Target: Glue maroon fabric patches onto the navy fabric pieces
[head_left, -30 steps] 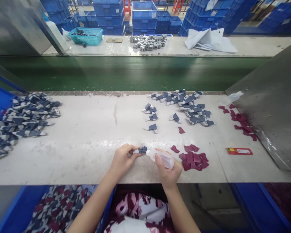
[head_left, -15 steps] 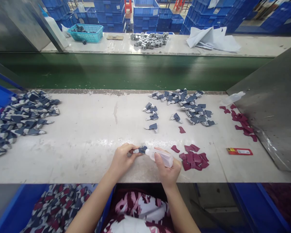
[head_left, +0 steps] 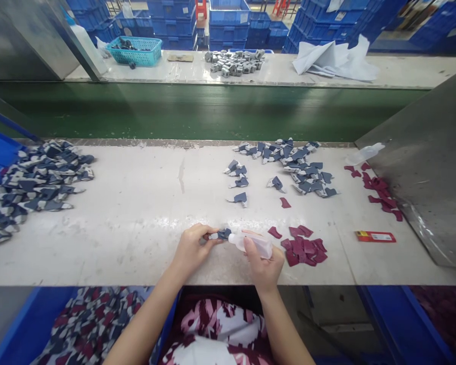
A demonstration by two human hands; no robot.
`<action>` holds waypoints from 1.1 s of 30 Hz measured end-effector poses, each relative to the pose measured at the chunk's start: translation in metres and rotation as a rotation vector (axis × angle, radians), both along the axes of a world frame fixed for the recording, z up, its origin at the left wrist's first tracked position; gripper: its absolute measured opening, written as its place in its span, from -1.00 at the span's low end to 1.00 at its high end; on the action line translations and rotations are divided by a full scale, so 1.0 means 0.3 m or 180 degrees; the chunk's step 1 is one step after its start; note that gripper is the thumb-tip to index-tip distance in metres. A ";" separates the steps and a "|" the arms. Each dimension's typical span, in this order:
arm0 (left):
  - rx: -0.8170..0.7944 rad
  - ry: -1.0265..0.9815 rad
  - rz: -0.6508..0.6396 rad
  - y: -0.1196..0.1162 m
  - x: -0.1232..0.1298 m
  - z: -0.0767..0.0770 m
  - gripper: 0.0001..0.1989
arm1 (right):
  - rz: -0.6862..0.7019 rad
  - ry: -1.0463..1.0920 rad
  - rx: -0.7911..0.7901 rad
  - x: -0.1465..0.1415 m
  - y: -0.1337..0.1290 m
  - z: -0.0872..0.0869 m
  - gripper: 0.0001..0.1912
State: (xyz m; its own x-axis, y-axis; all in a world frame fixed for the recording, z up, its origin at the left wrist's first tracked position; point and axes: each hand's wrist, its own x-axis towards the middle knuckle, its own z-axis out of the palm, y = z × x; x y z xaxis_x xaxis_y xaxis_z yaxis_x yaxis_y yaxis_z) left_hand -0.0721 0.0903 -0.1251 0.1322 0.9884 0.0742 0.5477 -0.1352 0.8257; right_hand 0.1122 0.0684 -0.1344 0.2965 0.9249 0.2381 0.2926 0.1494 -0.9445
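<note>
Between the thumb and fingers of my left hand [head_left: 193, 249] is a small blue-grey and white plastic part [head_left: 223, 233], held just above the table. My right hand [head_left: 265, 263] grips a translucent squeeze bottle [head_left: 256, 245] lying sideways, its tip pointing left at the part. Whether the tip touches the part I cannot tell. To the right of that hand lies a pile of maroon plastic pieces [head_left: 304, 252]. Farther back, several blue-grey and white parts form a short column [head_left: 240, 181], with a larger heap of them [head_left: 307, 170] to the right.
A big heap of blue-grey and white parts [head_left: 41, 177] covers the table's left end. At right are a red packet [head_left: 376, 236], more maroon pieces [head_left: 382, 192] and another clear bottle [head_left: 367, 152] by a metal panel [head_left: 433, 167]. A green belt [head_left: 197, 111] runs behind.
Almost nothing differs. The bottle in my right hand has shifted very slightly, its tip still at the part; my left hand stays in place. A corner of the white sheets at the back now stands higher.
</note>
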 end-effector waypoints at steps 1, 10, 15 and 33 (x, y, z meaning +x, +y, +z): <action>0.0004 -0.0006 0.0007 0.000 0.000 -0.002 -0.94 | -0.0003 0.0007 0.0002 0.001 0.000 0.001 -0.74; -0.0022 -0.0020 0.0036 -0.003 -0.002 -0.003 -0.91 | -0.0481 0.0327 -0.0204 -0.001 -0.012 0.012 -0.63; -0.0008 -0.0037 0.0044 -0.002 -0.001 0.000 -0.88 | -0.0969 0.0627 -0.0364 0.001 -0.020 -0.006 -0.65; -0.0318 -0.0211 0.0440 0.015 -0.039 0.043 -0.77 | -0.0086 0.1228 -0.0261 -0.017 0.080 0.055 -0.54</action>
State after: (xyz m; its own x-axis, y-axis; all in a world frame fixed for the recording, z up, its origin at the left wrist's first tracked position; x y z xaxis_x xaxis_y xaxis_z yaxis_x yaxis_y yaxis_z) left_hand -0.0839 0.0949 -0.1122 -0.0073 0.9997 -0.0212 0.4992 0.0221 0.8662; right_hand 0.1071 0.0925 -0.1178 0.3741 0.9269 0.0301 -0.0835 0.0660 -0.9943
